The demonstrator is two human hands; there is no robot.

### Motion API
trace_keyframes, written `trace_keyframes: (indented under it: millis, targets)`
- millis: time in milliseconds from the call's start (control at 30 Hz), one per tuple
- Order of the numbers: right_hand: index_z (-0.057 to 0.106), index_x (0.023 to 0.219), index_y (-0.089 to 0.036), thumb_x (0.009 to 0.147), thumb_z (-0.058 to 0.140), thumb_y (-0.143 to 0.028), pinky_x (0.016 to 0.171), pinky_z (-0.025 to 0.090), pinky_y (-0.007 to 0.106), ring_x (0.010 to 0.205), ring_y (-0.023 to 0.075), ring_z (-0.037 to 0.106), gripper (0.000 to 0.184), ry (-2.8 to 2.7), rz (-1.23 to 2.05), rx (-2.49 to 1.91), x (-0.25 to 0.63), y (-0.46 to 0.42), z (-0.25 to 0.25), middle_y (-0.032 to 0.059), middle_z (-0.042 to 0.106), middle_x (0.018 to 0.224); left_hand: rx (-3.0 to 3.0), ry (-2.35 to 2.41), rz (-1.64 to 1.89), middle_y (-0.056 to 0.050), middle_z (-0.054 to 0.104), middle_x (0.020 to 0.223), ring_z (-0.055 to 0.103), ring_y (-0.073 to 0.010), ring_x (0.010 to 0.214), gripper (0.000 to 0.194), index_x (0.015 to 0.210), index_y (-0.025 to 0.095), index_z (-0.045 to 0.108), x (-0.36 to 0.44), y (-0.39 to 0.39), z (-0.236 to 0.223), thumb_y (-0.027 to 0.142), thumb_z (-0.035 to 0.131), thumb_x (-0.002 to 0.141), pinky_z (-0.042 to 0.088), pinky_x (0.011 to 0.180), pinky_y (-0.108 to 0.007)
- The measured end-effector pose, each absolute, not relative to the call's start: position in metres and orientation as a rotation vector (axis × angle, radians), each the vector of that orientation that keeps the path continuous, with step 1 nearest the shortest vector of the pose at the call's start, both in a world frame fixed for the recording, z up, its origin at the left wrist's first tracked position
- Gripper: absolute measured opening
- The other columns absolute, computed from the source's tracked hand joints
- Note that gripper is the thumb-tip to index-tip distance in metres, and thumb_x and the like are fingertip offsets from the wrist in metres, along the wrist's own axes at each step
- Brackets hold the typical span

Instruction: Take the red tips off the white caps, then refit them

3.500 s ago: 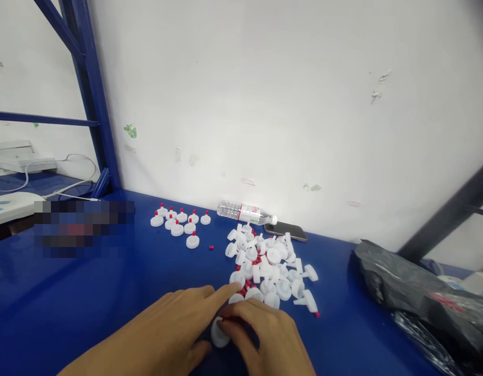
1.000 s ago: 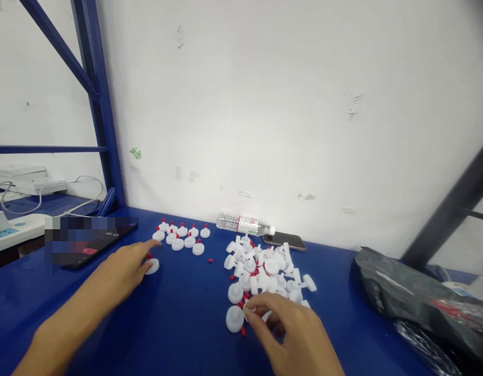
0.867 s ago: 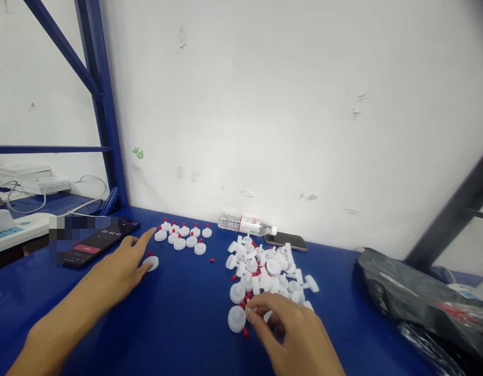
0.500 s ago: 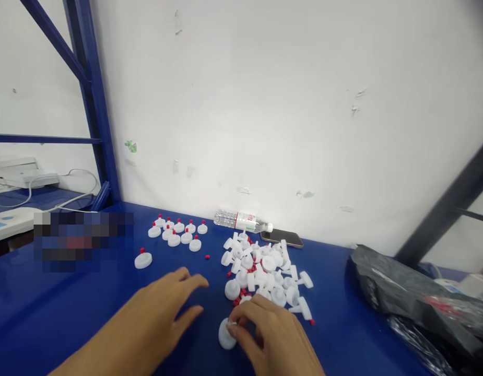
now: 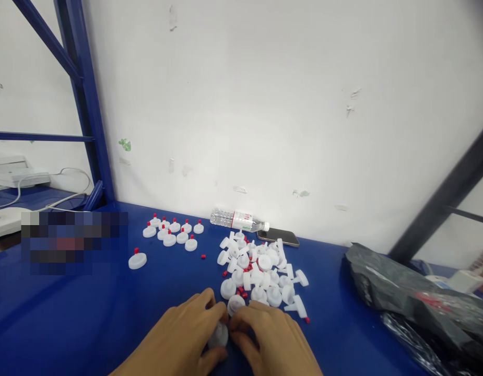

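Note:
My left hand (image 5: 182, 331) is closed around a white plastic spout cap (image 5: 218, 335) at the table's near edge, its fingers partly covering it. Close beside it on the right is my right hand (image 5: 274, 337), thumb and fingers pinched together; whatever is between them is hidden. Just beyond my fingertips lies another white spout cap (image 5: 236, 305). It belongs to the near edge of a loose pile of white spout caps (image 5: 264, 262), with small red tips (image 5: 242, 293) scattered among them. Further left stands a spout cap with a red tip fitted on it (image 5: 137, 260).
Several red-tipped spout caps (image 5: 169, 239) stand at the back left, near one loose red tip (image 5: 203, 256). A plastic bottle (image 5: 239, 220) and a phone (image 5: 278, 237) lie by the wall. A dark plastic bag (image 5: 398, 287) lies right; a power strip (image 5: 8, 222) sits left.
My left hand has let go of a red-tipped spout cap at the left and come back right. It now grips the bare spout cap that my right hand brought from the pile.

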State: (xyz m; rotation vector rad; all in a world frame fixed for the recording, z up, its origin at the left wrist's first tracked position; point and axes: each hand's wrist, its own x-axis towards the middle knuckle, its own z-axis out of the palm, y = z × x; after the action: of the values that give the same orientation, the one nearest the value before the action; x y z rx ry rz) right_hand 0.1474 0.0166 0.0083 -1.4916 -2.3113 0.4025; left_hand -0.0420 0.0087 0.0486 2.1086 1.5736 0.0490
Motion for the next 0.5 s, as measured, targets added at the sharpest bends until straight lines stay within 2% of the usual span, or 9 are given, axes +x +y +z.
trace_keyframes:
  millis: [233, 367, 500]
  targets:
    - [0.075, 0.092, -0.032, 0.087, 0.073, -0.010, 0.071, 0.044, 0.023, 0.086, 0.0191, 0.077, 0.023, -2.315, 0.483, -1.553, 0.152, 0.016, 0.013, -0.0047, 0.080, 0.094, 2.148, 1.553, 0.112, -0.007, 0.067, 0.127, 0.066, -0.0298, 0.116, 0.025, 0.110, 0.025, 0.072, -0.048, 0.009, 0.044, 0.019, 0.058, 0.090, 0.050, 0.097, -0.045]
    - [0.075, 0.092, -0.031, 0.086, 0.074, -0.010, 0.069, 0.044, 0.024, 0.083, 0.0186, 0.076, 0.022, -2.316, 0.502, -1.559, 0.153, 0.016, 0.012, -0.0047, 0.079, 0.090, 2.087, 1.523, 0.154, -0.004, 0.066, 0.125, 0.066, -0.0270, 0.111, 0.023, 0.108, 0.026, 0.072, -0.048, 0.012, 0.041, 0.020, 0.063, 0.088, 0.049, 0.097, -0.041]
    - [0.074, 0.092, -0.030, 0.089, 0.072, -0.010, 0.069, 0.044, 0.024, 0.085, 0.0199, 0.077, 0.020, -2.354, 0.454, -1.531, 0.151, 0.017, 0.011, -0.0037, 0.080, 0.093, 2.057, 1.520, 0.226, -0.002, 0.067, 0.117, 0.066, -0.0252, 0.105, 0.024, 0.106, 0.027, 0.071, -0.050, 0.014, 0.033, 0.022, 0.066, 0.083, 0.047, 0.087, -0.038]
